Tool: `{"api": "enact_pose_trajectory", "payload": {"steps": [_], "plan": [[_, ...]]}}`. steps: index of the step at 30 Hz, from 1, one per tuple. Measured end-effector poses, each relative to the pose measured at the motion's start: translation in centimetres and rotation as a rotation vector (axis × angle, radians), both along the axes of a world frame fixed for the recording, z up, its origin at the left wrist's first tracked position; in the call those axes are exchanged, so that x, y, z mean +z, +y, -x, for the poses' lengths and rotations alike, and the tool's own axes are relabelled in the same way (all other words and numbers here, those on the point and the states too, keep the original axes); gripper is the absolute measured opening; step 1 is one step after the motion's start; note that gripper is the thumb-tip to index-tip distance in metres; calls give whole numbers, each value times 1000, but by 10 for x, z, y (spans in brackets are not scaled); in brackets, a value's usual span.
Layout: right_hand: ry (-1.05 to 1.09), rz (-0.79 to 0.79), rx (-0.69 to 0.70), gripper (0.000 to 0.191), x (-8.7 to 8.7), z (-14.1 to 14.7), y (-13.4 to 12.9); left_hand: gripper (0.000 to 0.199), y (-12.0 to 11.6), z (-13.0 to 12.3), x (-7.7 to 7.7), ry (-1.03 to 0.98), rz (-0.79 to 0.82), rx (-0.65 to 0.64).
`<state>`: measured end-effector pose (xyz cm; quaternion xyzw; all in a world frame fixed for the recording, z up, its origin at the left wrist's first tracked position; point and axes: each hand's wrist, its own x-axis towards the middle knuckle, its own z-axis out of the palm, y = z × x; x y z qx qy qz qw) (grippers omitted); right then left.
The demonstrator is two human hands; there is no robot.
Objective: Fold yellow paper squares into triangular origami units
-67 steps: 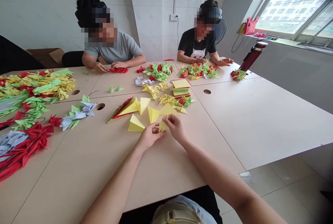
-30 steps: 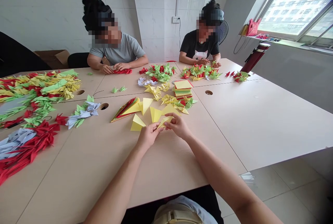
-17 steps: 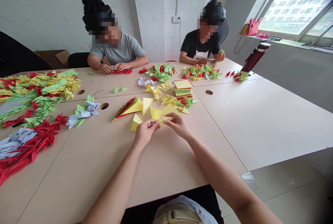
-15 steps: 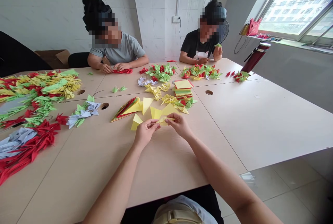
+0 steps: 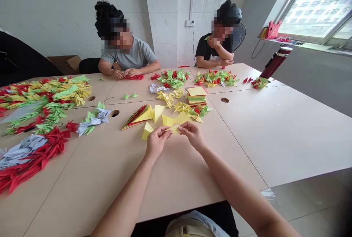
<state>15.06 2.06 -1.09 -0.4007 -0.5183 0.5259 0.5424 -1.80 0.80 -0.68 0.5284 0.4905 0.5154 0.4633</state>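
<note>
Between my two hands is a folded yellow paper [image 5: 175, 130]. My left hand [image 5: 157, 139] pinches its left end, and my right hand [image 5: 192, 134] pinches the right end, fingers closed. Just beyond them lie several loose yellow folded sheets [image 5: 158, 113]. A fan of red, green and yellow folded papers [image 5: 134, 116] rests left of those. Farther back stands a stack of square coloured paper [image 5: 197, 97] with a yellow sheet on top. Yellow folded paper cranes [image 5: 166, 98] lie beside it.
Big heaps of folded paper pieces [image 5: 46, 94] cover the table's left side, with red and white ones [image 5: 33, 152] nearer me. Two people sit across the table [image 5: 275, 127]; more paper cranes [image 5: 216, 78] lie before them. A dark red flask [image 5: 276, 61] stands at the far right.
My view has shifted slightly, moving everything a little rightward. Both hands still hold the yellow paper. The person at the right has raised a hand towards the face and lowered the other arm.
</note>
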Motion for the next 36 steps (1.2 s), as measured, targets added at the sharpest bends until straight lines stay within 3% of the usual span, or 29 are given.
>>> {"api": "enact_pose_trajectory", "payload": {"steps": [8, 15, 22, 26, 29, 32, 34, 36], "plan": [[-55, -19, 11, 27, 1, 0, -2, 33, -2, -1, 2, -17, 6, 28], [-203, -93, 7, 30, 8, 3, -9, 27, -8, 0, 6, 190, -85, 24], [-212, -70, -27, 36, 7, 5, -8, 42, -4, -5, 1, -126, 67, -3], [-356, -12, -2, 38, 6, 1, -8, 40, -6, -6, 10, -117, 13, 77], [-633, 7, 82, 38, 5, -4, -15, 34, -21, -9, 31, 27, -106, 118], [-845, -65, 188, 32, 2, -9, -27, 29, -54, -11, 46, 250, -159, -5], [-889, -142, 214, 19, 0, -12, -37, 24, -83, -11, 42, 412, -231, -97], [-889, -236, 208, 19, -2, -14, -46, 22, -112, -11, 26, 577, -348, -159]]}}
